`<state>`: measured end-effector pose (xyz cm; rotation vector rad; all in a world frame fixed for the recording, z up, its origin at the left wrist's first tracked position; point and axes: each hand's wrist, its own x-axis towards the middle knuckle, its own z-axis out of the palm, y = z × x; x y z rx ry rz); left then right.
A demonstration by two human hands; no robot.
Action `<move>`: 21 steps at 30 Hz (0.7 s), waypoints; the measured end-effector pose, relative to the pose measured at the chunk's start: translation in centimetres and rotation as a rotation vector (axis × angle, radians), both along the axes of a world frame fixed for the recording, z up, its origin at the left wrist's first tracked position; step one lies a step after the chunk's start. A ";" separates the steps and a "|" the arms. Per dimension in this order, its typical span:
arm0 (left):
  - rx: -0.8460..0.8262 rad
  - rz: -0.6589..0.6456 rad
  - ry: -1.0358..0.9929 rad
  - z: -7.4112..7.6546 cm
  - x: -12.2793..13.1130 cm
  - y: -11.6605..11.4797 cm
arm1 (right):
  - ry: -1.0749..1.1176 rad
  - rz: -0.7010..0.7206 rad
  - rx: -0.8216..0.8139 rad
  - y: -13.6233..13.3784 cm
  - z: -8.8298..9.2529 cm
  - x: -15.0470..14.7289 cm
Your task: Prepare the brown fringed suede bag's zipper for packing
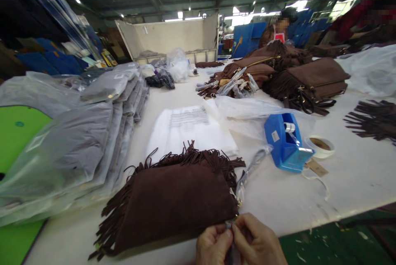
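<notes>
Brown suede fringed bag (173,207) lies flat on the table (349,182), near its edge. Left hand (213,245) and right hand (255,240) pinch a small metal fitting (228,225) at the bag's corner, fingertips pressed together. Best pinched close, fringe kept clear. Printed sheet (188,117) under plastic: text too small to read.

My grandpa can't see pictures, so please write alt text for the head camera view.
The person's left hand and right hand pinch a small metal fitting at the corner of a brown suede fringed bag on a long white table. Nearby lie a blue tape dispenser and plastic-wrapped packs; farther off, a person is beside more fringed bags.
</notes>
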<state>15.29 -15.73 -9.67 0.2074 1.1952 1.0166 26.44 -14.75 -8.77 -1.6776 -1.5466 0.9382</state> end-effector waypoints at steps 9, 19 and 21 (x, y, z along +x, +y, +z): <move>-0.022 -0.027 0.105 1.4 0.1 -0.3 | 0.322 0.045 -0.220 0.1 0.1 -0.2; -0.025 -0.009 0.279 2.0 0.4 -0.1 | 0.273 -0.004 -0.270 0.2 1.9 -0.9; -0.019 -0.002 0.306 2.0 0.3 -0.1 | 0.219 0.047 -0.249 0.3 2.2 -0.9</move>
